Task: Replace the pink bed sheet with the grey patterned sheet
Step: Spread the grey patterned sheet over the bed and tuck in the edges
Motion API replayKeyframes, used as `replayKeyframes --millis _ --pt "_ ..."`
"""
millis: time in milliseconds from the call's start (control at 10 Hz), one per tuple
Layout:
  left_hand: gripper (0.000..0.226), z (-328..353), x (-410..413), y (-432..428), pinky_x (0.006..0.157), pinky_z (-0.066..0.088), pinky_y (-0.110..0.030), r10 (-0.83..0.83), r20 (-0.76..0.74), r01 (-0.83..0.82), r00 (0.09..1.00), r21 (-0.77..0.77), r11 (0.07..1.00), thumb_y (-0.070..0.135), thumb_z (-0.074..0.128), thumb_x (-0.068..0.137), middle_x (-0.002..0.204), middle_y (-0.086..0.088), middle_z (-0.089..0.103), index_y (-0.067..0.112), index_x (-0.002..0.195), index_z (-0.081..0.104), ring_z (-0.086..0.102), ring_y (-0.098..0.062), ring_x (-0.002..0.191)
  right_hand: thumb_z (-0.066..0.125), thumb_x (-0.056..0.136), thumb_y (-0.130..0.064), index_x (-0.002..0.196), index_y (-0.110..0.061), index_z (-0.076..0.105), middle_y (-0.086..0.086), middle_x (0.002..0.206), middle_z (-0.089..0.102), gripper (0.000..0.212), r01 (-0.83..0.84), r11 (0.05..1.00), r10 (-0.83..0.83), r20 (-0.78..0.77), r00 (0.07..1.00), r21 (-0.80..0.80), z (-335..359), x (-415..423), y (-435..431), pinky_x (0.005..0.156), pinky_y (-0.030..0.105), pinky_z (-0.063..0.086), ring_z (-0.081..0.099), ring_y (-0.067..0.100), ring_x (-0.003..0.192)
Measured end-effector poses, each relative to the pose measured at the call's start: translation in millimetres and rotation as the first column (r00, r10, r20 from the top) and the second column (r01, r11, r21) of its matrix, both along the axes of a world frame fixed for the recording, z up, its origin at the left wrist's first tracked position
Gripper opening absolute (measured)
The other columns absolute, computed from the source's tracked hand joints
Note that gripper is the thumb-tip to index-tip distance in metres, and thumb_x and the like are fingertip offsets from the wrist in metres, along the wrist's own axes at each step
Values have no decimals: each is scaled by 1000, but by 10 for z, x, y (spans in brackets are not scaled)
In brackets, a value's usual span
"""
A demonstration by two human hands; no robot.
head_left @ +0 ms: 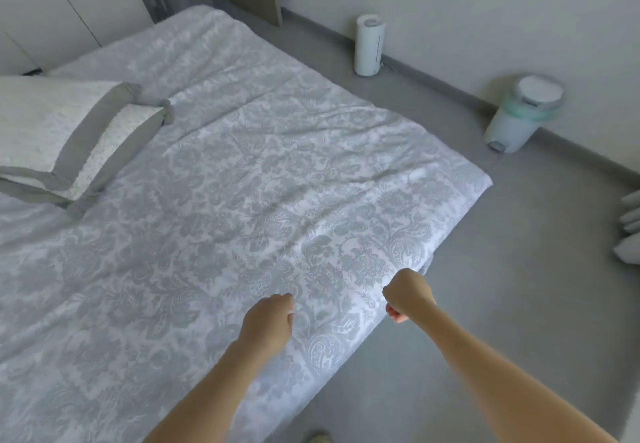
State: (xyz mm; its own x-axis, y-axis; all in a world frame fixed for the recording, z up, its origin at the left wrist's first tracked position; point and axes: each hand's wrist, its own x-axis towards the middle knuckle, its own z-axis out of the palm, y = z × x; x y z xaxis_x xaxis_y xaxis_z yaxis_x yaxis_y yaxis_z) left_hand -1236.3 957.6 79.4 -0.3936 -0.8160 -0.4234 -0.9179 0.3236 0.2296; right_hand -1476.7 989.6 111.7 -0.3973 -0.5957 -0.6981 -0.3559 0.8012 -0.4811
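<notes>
Bedroom, grey floor. Grey patterned sheet (277, 183) lying spread over bed, creasing toward far corner. Left hand (268, 321) and right hand (407, 292) curling at near edge; grip on cloth unclear. Uneven tugging risking skewing sheet, baring corner.

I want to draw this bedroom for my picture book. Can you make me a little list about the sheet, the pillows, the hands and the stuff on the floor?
sheet: grey patterned sheet, spread out flat, a few creases
pink sheet: none in view
pillows: two pillows with grey borders, lying on the sheet at the left
left hand: fingers curled, over the sheet near its edge
right hand: fingers curled, at the sheet's edge; grip unclear
standing nearby: white cylinder and lidded bin, on the floor by the wall
</notes>
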Motion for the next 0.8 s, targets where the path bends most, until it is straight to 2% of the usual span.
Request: replayKeyframes --millis 100,200,300,400,500,600,700,800 --pt "10 397 -401 -252 56 30 -21 -11 -40 9 999 -38 999 16 42 95 71 12 38 19 85 43 45 -13 75 49 88 -6 65 -11 48 14 75 62 24 48 997 -48 15 999 -53 474 -345 -107 61 30 55 60 24 61" --pt "10 718 -995 -568 58 35 -21 -29 -66 24 997 -72 997 16 43 95 81 5 53 19 87 48 50 -15 76 48 90 -8 63 -13 48 11 69 60 27 98 988 -97 16 995 -118 856 -888 -198 58 29 53 59 24 60" --pt "12 973 -1778 -925 68 41 -25 -36 -119 25 992 -96 995 17 45 95 96 -1 61 17 95 57 55 -17 83 47 85 -3 61 -16 49 0 44 56 27 269 953 -252 123 960 -142 1226 -1512 -307 42 18 46 54 13 44" --pt "16 1183 -2527 -1215 72 43 -26 -2 -155 -15 988 -113 994 19 46 95 101 -2 63 15 101 60 57 -19 87 45 75 10 54 -17 40 -5 27 42 35 2 999 -4 -38 999 -53 1428 -2264 -460 44 17 28 42 8 49" --pt "13 1320 -3162 -1473 70 45 -28 82 -180 -104 980 -116 988 18 46 95 98 -3 65 21 90 57 60 -21 86 48 88 -4 58 -17 46 7 70 63 33 -52 977 36 -77 996 -207 1543 -2932 -582 53 21 42 58 19 63" --pt "14 1437 -3728 -1734 69 46 -28 159 -201 -185 967 -118 975 19 45 95 97 -2 66 20 89 58 61 -20 83 43 81 0 54 -15 36 22 73 54 32 -140 958 90 -203 975 -249 1601 -3598 -893 60 27 40 49 20 66" --pt "17 1515 -4165 -1969 70 45 -27 226 -231 -258 946 -119 959 19 47 95 98 -3 66 14 97 63 57 -18 81 43 76 -2 55 -12 38 19 68 54 24 -146 944 100 -166 981 -295 1707 -4038 -1145 58 32 45 48 23 60" --pt "16 1525 -4511 -2241 71 45 -28 322 -258 -357 911 -98 929 19 49 94 96 -5 66 12 97 63 59 -20 82 47 86 -11 63 -13 51 14 77 63 23 -280 916 233 -187 954 -287 1780 -4401 -1458 69 33 51 59 29 70"
